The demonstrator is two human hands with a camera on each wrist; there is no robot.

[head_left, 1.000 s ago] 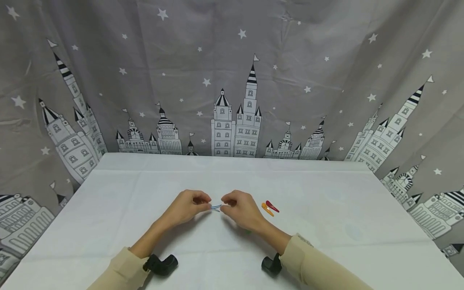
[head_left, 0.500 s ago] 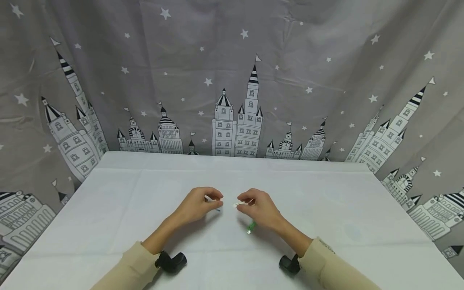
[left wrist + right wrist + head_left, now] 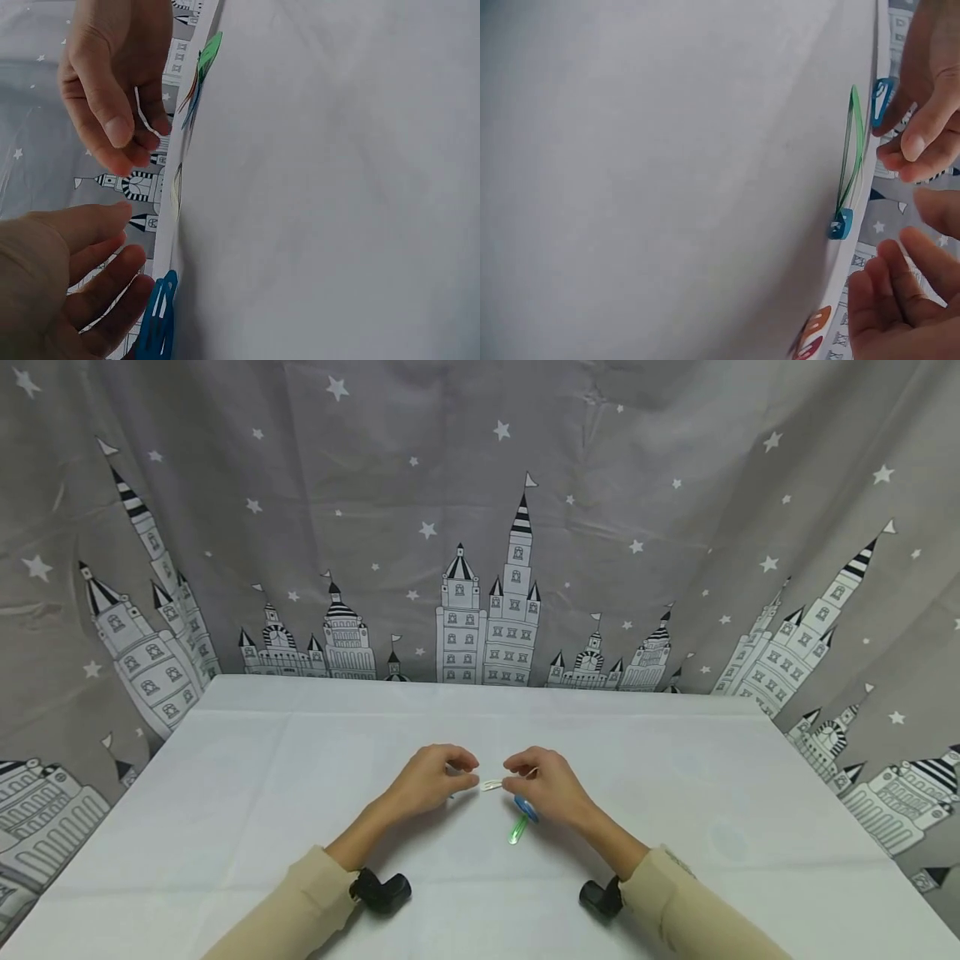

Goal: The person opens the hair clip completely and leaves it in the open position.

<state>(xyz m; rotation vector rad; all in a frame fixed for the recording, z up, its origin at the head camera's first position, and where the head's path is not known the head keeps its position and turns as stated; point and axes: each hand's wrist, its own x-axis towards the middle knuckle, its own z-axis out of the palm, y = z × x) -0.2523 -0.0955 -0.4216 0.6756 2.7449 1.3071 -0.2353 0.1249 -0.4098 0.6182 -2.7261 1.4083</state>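
A white hair clip (image 3: 491, 785) lies on the table between the hands. My left hand (image 3: 430, 778), fingers relaxed, is to its left. By those fingers lies a blue hair clip (image 3: 156, 319), mostly hidden in the head view. My right hand (image 3: 551, 787) hovers at the white clip's right end, thumb apart from the fingers in the right wrist view. A pale line shows among its fingers in the left wrist view; I cannot tell whether it is a gap. Beneath this hand are a second blue clip (image 3: 527, 808) and a green clip (image 3: 517, 829).
Orange (image 3: 817, 320) and red (image 3: 810, 347) hair clips lie beyond the right hand, covered by it in the head view. A white cloth covers the table (image 3: 300, 752). A grey curtain (image 3: 375, 485) printed with castles hangs behind. Black wrist cameras (image 3: 381, 892) sit at both cuffs.
A second ago both hands were at a blue clip. Since then they have parted and shifted right. The white, green and second blue clips now show; the orange and red ones are hidden.
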